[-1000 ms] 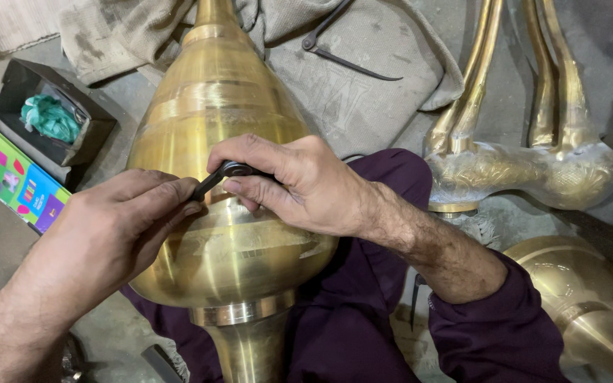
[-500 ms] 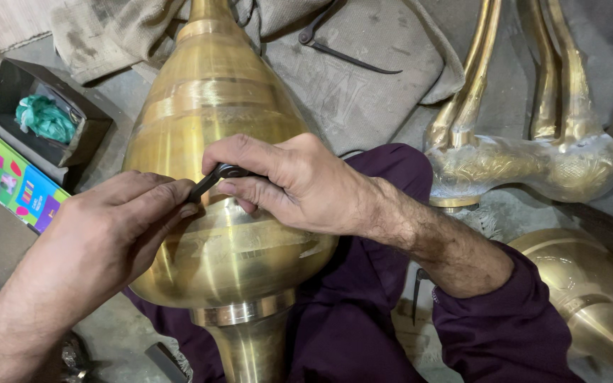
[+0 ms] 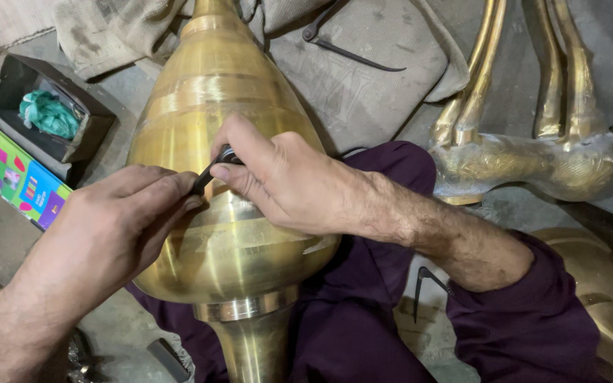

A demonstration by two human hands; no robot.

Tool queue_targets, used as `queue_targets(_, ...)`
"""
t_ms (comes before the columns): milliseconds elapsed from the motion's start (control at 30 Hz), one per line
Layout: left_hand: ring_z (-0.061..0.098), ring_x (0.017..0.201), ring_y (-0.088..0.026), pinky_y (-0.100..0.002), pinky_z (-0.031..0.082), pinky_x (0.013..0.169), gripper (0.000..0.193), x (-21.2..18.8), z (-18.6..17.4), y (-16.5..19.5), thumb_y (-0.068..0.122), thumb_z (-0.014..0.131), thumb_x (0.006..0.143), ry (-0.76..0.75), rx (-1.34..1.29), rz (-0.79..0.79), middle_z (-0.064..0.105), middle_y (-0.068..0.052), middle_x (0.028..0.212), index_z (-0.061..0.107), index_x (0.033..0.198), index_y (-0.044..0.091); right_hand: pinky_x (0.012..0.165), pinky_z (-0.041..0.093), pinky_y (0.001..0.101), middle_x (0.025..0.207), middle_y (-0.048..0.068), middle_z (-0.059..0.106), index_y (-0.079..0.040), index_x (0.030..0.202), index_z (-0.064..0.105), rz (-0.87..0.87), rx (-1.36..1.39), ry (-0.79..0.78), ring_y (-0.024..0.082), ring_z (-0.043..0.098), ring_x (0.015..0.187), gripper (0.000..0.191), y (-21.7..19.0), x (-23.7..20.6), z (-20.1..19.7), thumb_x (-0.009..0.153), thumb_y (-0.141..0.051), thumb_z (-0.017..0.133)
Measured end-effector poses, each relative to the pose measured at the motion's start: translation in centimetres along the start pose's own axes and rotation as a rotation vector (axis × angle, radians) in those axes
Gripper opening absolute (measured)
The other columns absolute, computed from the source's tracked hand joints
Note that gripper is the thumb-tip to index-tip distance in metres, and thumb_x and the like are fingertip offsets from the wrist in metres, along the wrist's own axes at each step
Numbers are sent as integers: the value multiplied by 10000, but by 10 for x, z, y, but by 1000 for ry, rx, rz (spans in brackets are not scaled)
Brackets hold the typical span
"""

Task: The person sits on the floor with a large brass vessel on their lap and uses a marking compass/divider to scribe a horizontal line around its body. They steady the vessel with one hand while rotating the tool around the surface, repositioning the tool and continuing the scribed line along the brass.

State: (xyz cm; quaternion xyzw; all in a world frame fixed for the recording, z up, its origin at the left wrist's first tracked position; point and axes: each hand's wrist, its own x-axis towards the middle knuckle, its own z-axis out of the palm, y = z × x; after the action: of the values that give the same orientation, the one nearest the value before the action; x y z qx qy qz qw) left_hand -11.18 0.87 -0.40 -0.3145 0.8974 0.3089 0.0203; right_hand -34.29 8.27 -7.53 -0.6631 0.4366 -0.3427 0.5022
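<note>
A large onion-shaped brass finial (image 3: 228, 128) lies across my lap, its narrow neck pointing toward me. My right hand (image 3: 292, 181) rests on its widest band and pinches a small black tool (image 3: 211, 172) against the metal. My left hand (image 3: 115, 230) lies flat on the finial's left flank, its fingertips touching the lower end of the same black tool. Most of the tool is hidden under my fingers.
A black open box with green cloth (image 3: 47, 117) and a colourful flat box (image 3: 12, 177) sit at the left. Grey sacking (image 3: 363, 85) with thin dark metal calipers (image 3: 342, 42) lies behind. Curved brass pieces (image 3: 533, 152) stand at the right.
Both hands keep their hold on the tool; the finial and hands have shifted only slightly in view.
</note>
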Motion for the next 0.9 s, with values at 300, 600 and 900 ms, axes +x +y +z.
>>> queue_targets(300,710,819,-354,-423,577,678,311,0,1,0,121,746,839,-17,11,-2,711,-157,946,715,1123,-2,350,348,290,521,8,447,-48,1177,398,-98,-48,47,105,504,392,212,3,-1,2,1148,-219,520)
queue_targets(600,717,824,-347,-425,583,675,288,1,3,5,130,760,828,-16,72,-22,719,-135,958,728,1095,30,375,404,271,579,16,513,-48,1188,385,-141,-2,74,97,575,447,217,12,-5,4,1158,-219,517)
queue_targets(900,722,818,-335,-410,586,661,276,2,5,10,133,764,832,-13,84,-54,723,-118,982,730,1092,44,392,382,293,544,17,455,-41,1224,407,-153,-7,99,114,543,424,233,15,-9,1,1150,-224,530)
